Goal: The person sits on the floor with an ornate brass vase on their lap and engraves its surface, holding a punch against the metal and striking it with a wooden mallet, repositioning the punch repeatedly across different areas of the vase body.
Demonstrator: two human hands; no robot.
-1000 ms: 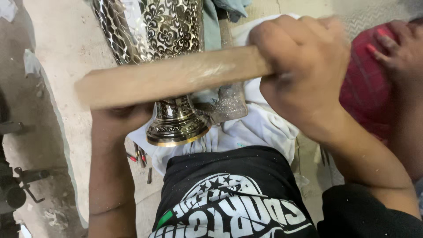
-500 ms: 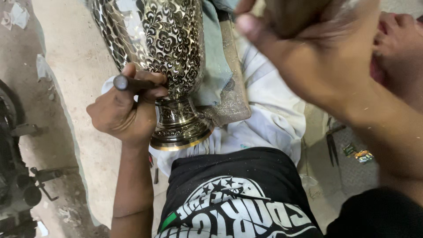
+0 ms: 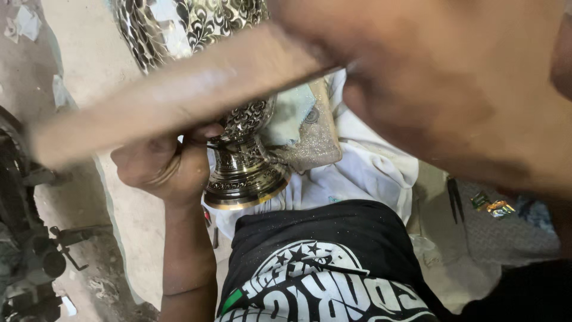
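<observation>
An engraved brass vase [image 3: 241, 170] lies tilted over my lap, with its round foot toward me. My left hand [image 3: 159, 168] is closed in a fist against the vase's stem. The dark metal punch it held a moment ago is hidden behind the handle. My right hand [image 3: 453, 89] fills the upper right, big and blurred, and grips a pale wooden handle [image 3: 173, 98]. That handle crosses the view in front of the vase and above my left hand. Its head is out of view.
A white cloth [image 3: 369, 173] and a gritty grey pad [image 3: 313, 140] lie under the vase, above my black printed shirt [image 3: 322, 262]. Dark machine parts [image 3: 27, 250] stand at the left on a dusty floor. Small tools [image 3: 456, 200] and foil scraps [image 3: 494, 207] lie at the right.
My right hand has swung the wooden handle down across the view again. My left hand has stayed at the vase's stem, and its punch is now hidden.
</observation>
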